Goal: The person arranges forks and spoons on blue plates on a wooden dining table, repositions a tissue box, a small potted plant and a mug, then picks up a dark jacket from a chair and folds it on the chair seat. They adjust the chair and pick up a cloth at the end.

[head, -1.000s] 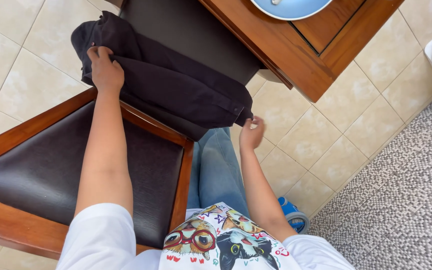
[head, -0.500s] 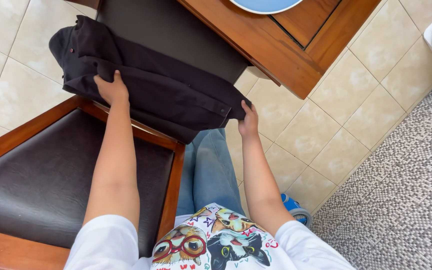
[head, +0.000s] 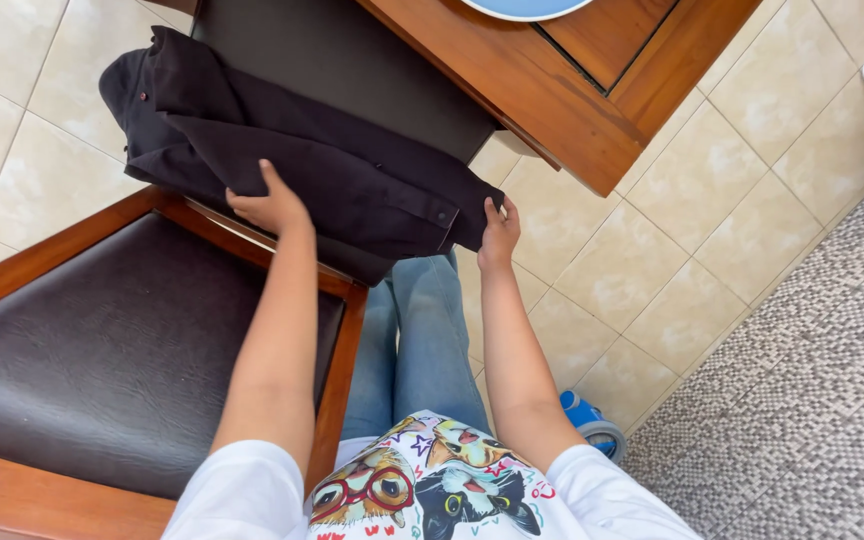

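A dark shirt point(head: 292, 165) lies folded across the gap between two chairs, its collar end hanging over the tiled floor point(head: 692, 270) to the left and its cuff end reaching toward the corner of the wooden counter point(head: 572, 95). The left hand point(head: 270, 205) rests on the near edge of the shirt with fingers spread flat, palm down, pressing the cloth against the wooden frame of the near chair point(head: 102, 350), which has a dark padded seat and sits just below the shirt. The right hand point(head: 499, 230) is at the shirt's right end, its fingers pinched closed on the corner of the fabric next to a small button. A second dark seat point(head: 352, 70) lies under and behind the shirt, tucked partly beneath the counter. On the counter, well above the shirt, the rim of a blue plate point(head: 527, 8) shows at the top edge. Below the shirt, the person's blue jeans point(head: 422, 340) and a white printed top point(head: 422, 490) fill the lower middle. A grey patterned rug point(head: 812, 400) covers the floor well to the right of the shirt.
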